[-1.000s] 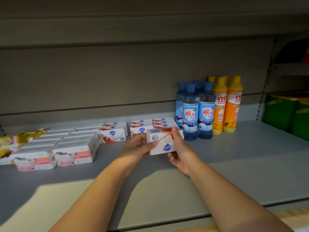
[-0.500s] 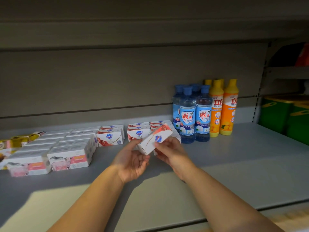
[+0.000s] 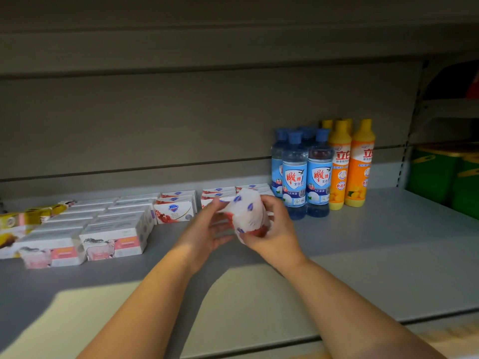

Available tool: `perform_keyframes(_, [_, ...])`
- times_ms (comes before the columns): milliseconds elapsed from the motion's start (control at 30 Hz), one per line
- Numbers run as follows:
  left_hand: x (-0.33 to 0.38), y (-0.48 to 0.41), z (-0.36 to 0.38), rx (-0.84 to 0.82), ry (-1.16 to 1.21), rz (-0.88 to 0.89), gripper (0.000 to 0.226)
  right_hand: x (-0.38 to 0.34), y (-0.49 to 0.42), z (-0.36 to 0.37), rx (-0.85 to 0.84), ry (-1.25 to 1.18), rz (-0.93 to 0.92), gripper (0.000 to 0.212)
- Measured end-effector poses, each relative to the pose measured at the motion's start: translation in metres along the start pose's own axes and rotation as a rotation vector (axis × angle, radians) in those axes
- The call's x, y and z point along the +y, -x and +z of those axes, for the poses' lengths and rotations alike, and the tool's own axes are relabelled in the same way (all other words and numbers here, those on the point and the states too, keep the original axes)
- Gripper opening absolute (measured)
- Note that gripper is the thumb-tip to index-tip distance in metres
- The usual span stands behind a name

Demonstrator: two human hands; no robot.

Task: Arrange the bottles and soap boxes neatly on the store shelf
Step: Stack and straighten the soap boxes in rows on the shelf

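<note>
A single soap box (image 3: 248, 211) is held above the shelf (image 3: 363, 255) at the middle of the frame, just in front of the soap stacks. It is smeared by motion blur, so its tilt and the face turned outward cannot be told. It is gripped from the right and from below by the right hand (image 3: 276, 229), whose fingers are curled round it. The left hand (image 3: 204, 229) is kept loosely spread at the box's left side, with the thumb near its upper corner. Firm contact there cannot be made out.

Much of the arranging appears to be done. The blue bottles (image 3: 294, 174) are stood upright in a tight cluster right of centre, and the orange bottles (image 3: 360, 164) are lined up just beside them, touching or nearly so. Red-and-white soap boxes (image 3: 175, 209) are stacked in short rows behind the hands, and pink-and-white boxes (image 3: 114, 239) are laid in even rows at the lower left. Yellow packets (image 3: 31, 216) at the far left edge are set less squarely.

What is left, it is judged, is the held box, which has not yet been placed. A slot on or beside the matching red-and-white stacks would be expected. The yellow packets may also need to be straightened. Green containers (image 3: 440, 174) are seen in the next bay at the right.
</note>
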State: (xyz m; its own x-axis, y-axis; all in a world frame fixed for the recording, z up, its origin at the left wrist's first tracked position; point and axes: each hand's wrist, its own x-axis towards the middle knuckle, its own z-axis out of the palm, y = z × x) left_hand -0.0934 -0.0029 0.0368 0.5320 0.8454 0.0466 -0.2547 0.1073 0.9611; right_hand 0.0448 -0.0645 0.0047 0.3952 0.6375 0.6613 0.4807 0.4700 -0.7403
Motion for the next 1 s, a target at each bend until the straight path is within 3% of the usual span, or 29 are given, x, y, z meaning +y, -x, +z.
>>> perform_keyframes(67, [0.004,0.004,0.0,-0.024,-0.094,0.148,0.016,0.001,0.0,-0.001,-0.024,0.205,-0.171,0.065])
perform_keyframes(167, [0.0,0.005,0.0,0.092,-0.317,0.248,0.037,-0.001,0.002,-0.001,-0.082,0.4,-0.312,0.069])
perform_keyframes(267, [0.005,0.005,-0.005,0.099,-0.154,0.154,0.019,-0.004,0.004,0.001,-0.072,0.384,-0.3,0.075])
perform_keyframes(367, [0.011,0.005,-0.013,0.067,0.181,-0.06,0.015,-0.011,0.004,0.003,-0.021,0.026,0.009,0.078])
perform_keyframes(433, [0.011,0.006,-0.015,0.091,0.308,-0.154,0.018,-0.014,0.003,0.004,-0.064,-0.17,0.261,0.065])
perform_keyframes(533, [0.009,0.006,-0.016,0.103,0.292,-0.199,0.026,-0.013,0.0,0.0,-0.154,-0.396,0.54,0.039])
perform_keyframes(633, [0.007,0.003,-0.018,0.095,0.228,-0.181,0.028,-0.01,-0.002,-0.001,-0.159,-0.443,0.657,0.039])
perform_keyframes(733, [0.007,-0.003,-0.021,0.112,0.106,-0.124,0.031,-0.006,0.0,0.0,-0.212,-0.332,0.501,0.054])
perform_keyframes(900, [0.014,-0.004,-0.03,0.021,0.106,-0.156,0.039,0.0,0.005,0.001,-0.199,-0.044,-0.111,0.037])
perform_keyframes(1000, [0.016,0.001,-0.036,-0.05,0.044,-0.257,0.037,0.001,0.003,0.004,-0.127,0.116,-0.409,0.041])
